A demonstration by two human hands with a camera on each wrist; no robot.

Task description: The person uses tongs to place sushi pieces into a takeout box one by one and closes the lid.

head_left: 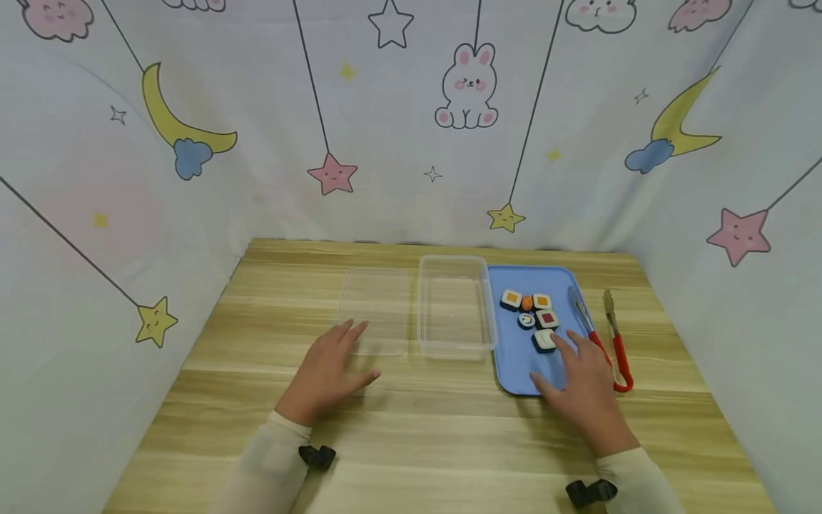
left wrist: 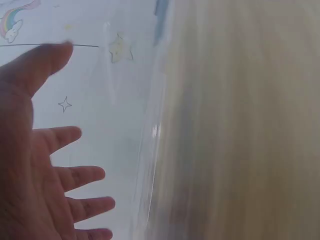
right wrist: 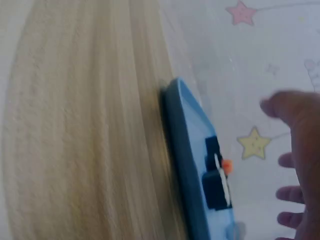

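The toy sushi sits straight ahead of the right hand (head_left: pixel 583 391) and a little to its left: the nearest piece, a white-topped block (head_left: pixel 542 342), is just past the index fingertip, seen from the head. The right grip is spread, thumb apart from 4 fingers, and the right wrist view shows it raised over the blue tray (head_left: pixel 514 373), pinching nothing. This hand is far nearer to the 6 pieces than the left hand (head_left: pixel 324 375), whose grip is also spread and bare, by the near left part of a clear lid (head_left: pixel 377 308); whether it touches the lid I cannot tell.

Between the hands stands a lidless clear plastic box (head_left: pixel 453 305), rectangular, its long axis running away from the person like the tray's, its right side right beside the tray.

The pieces look smooth and matte: 4 squarish blocks with dark sides and orange, dark red or white centres, a small orange piece (head_left: pixel 527 303) and a round roll (head_left: pixel 526 321). Metal tongs with glossy red handles (head_left: pixel 620 357) lie lengthwise, 1 arm over the tray, the other on the striped wood-grain bench (head_left: pixel 411 435).
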